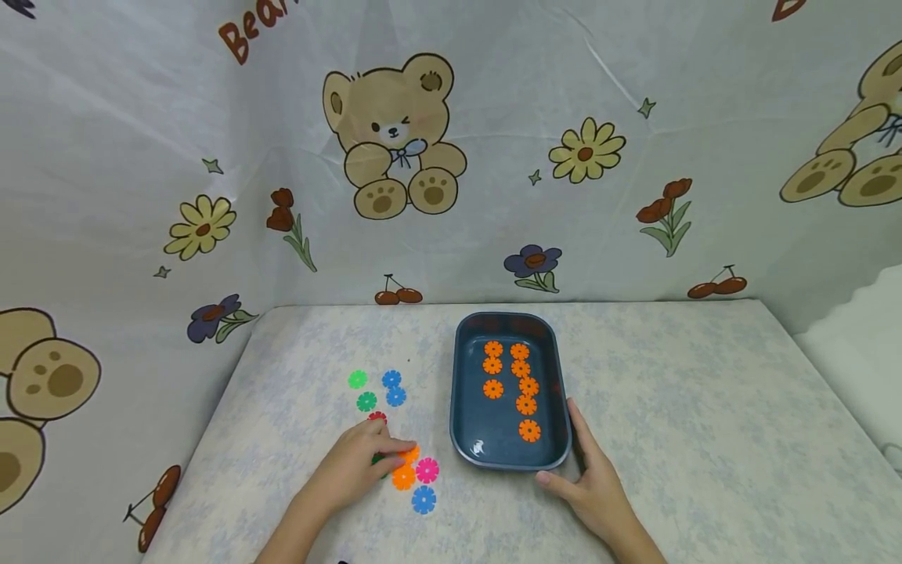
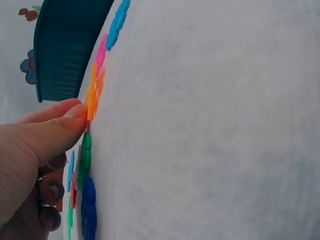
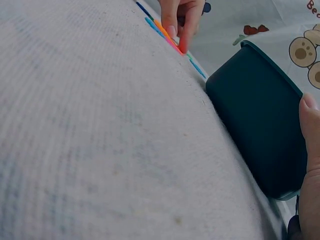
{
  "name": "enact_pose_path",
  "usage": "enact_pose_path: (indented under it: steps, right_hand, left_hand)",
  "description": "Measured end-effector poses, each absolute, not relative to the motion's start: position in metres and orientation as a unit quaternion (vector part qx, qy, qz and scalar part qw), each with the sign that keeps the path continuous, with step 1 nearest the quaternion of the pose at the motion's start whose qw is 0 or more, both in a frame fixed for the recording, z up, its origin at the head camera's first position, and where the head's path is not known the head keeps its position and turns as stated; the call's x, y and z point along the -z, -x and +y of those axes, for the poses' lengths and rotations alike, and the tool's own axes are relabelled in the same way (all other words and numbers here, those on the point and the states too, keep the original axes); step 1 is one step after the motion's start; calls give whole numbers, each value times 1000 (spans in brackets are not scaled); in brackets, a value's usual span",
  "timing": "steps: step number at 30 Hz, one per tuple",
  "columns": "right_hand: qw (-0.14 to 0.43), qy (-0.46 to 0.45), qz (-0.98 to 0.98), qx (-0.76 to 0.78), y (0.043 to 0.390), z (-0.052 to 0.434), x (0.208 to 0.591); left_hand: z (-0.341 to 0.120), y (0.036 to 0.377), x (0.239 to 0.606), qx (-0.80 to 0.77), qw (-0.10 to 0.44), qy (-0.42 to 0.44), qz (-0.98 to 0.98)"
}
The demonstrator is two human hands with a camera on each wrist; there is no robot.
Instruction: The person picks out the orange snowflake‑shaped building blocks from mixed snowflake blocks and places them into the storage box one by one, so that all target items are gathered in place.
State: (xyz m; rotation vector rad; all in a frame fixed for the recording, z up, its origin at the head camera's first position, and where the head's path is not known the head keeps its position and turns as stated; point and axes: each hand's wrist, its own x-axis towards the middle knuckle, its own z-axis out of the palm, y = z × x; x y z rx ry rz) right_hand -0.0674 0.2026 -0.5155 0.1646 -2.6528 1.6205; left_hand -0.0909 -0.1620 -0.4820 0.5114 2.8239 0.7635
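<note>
My left hand (image 1: pixel 384 457) lies on the table and pinches the edge of an orange snowflake disc (image 1: pixel 410 452) with thumb and fingertip; the left wrist view shows that disc (image 2: pixel 92 100) lifted slightly at the fingertips. A second orange disc (image 1: pixel 403 477), a pink one (image 1: pixel 427 470) and a blue one (image 1: pixel 423 500) lie right beside it. A dark blue tray (image 1: pixel 454 392) holds several orange discs (image 1: pixel 525 404). My right hand (image 1: pixel 574 462) rests against the tray's front right corner, fingers straight along its side wall (image 3: pixel 255 125), thumb at the front.
Green discs (image 1: pixel 366 402), blue discs (image 1: pixel 391 379) and a red disc (image 1: pixel 377 417) lie left of the tray. A bear-and-flower printed cloth hangs behind and beside the table. The table's right half is bare.
</note>
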Motion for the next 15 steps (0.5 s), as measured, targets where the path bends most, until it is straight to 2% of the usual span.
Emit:
enact_pose_path:
  steps: [15]
  right_hand:
    - [28, -68, -849, -524, 68, 204, 520]
  left_hand:
    - [-163, 101, 488, -266, 113, -186, 939]
